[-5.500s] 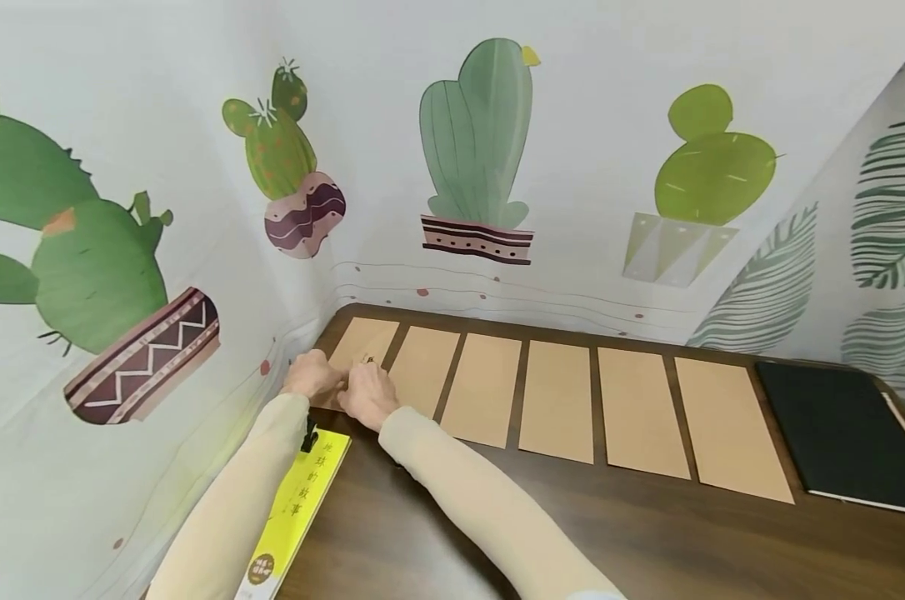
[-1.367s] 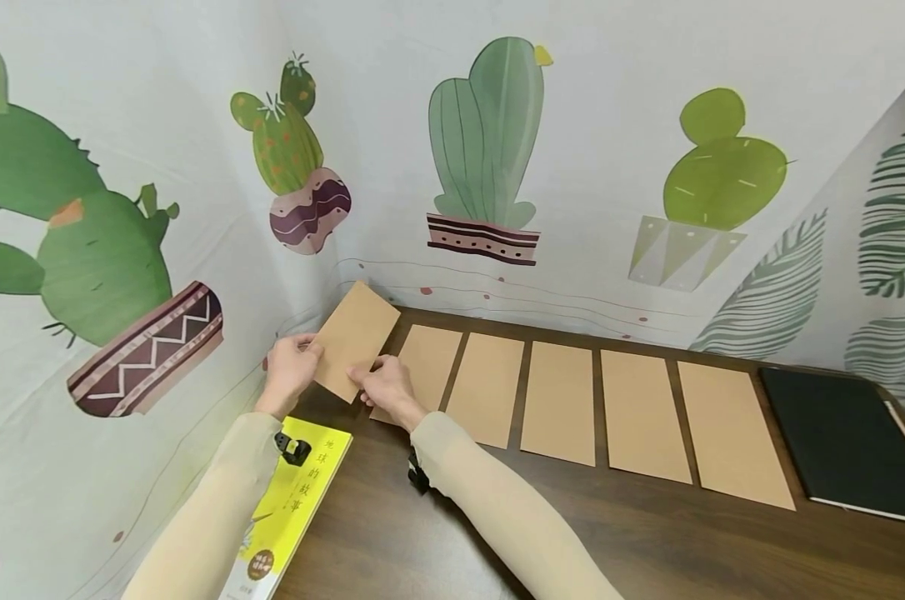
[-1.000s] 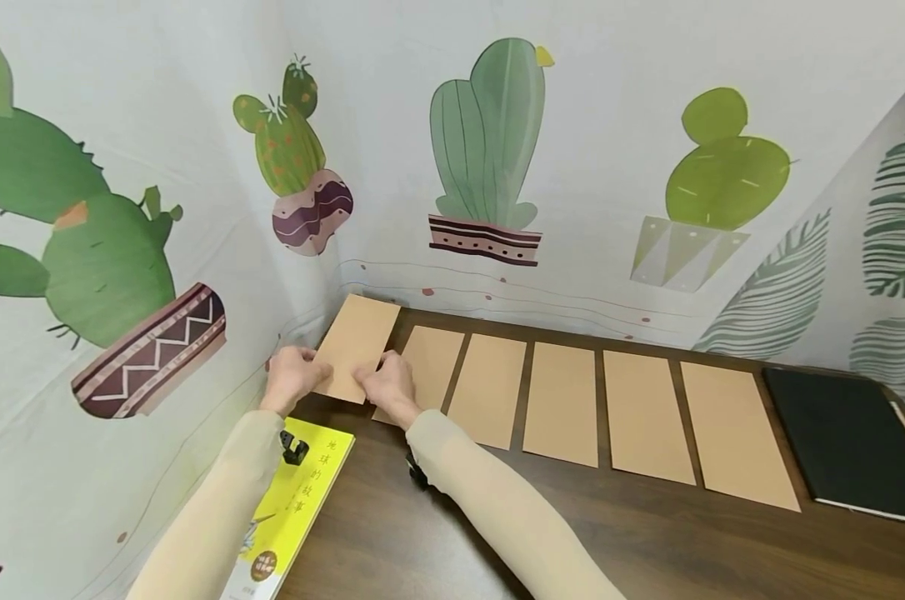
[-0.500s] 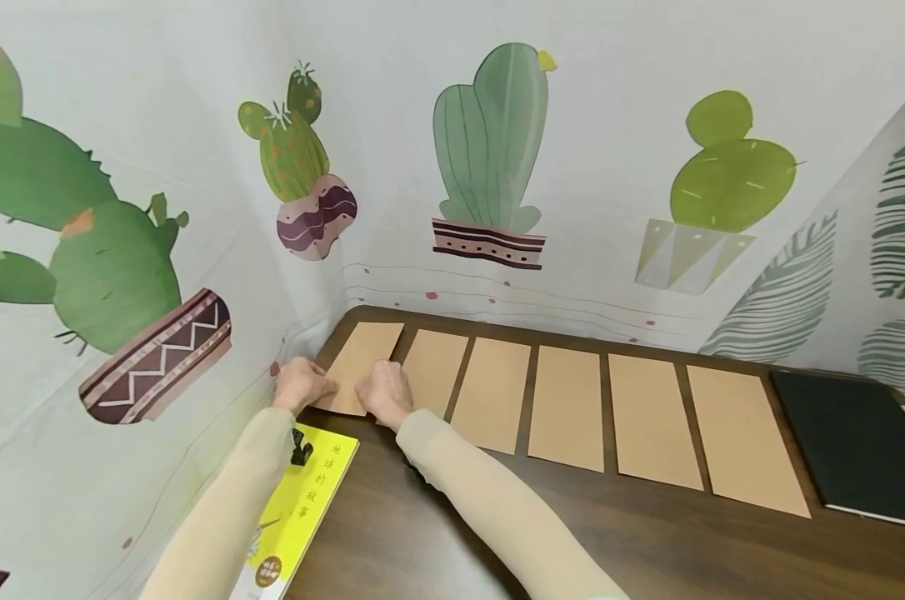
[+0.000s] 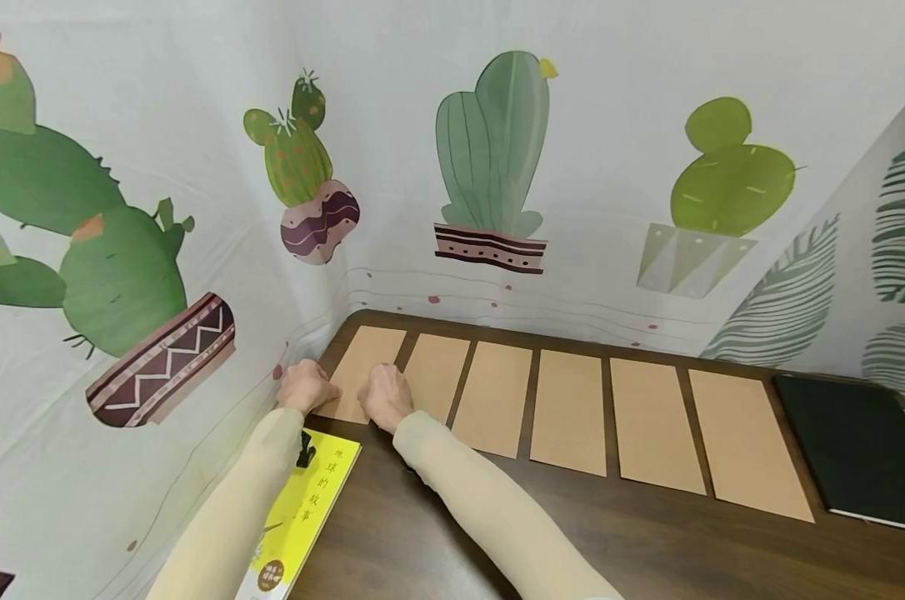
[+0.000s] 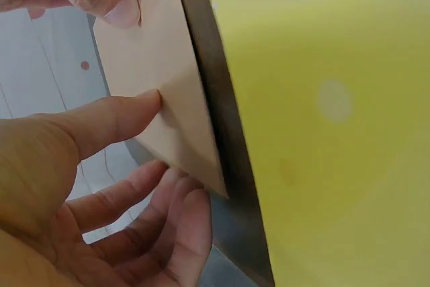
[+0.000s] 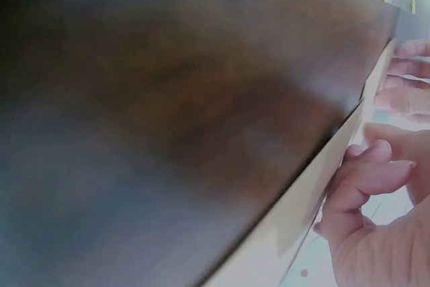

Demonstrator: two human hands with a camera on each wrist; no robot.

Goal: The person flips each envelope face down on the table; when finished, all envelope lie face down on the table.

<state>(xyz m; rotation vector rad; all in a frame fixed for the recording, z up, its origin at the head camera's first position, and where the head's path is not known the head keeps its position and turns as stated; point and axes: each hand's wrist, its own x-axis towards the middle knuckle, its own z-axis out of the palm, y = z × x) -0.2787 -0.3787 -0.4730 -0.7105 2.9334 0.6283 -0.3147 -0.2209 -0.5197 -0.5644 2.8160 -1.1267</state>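
Observation:
A plain brown paper card (image 5: 368, 354) lies at the left end of a row of similar cards on the dark wooden table. My left hand (image 5: 306, 387) holds its lower left edge; in the left wrist view the thumb presses on the card's face and the curled fingers sit at the edge. At the lower right edge, my right hand (image 5: 387, 397) grips the same card with its fingers bent in. The right wrist view shows this hand (image 7: 366, 226) beside the card's long side (image 7: 275, 240), with some fingertips hidden.
Several more brown cards (image 5: 492, 400) lie evenly spaced to the right, ending near a black notebook (image 5: 857, 450). Under my left forearm lies a yellow book (image 5: 321, 479) with printed characters. A cloth wall with cactus pictures (image 5: 490, 158) borders the table's back and left.
The leftmost card, which had a small dark marking facing up, was lifted and tilted, then lowered; a plain face now shows. Both hands came down with it. The other cards stayed put.

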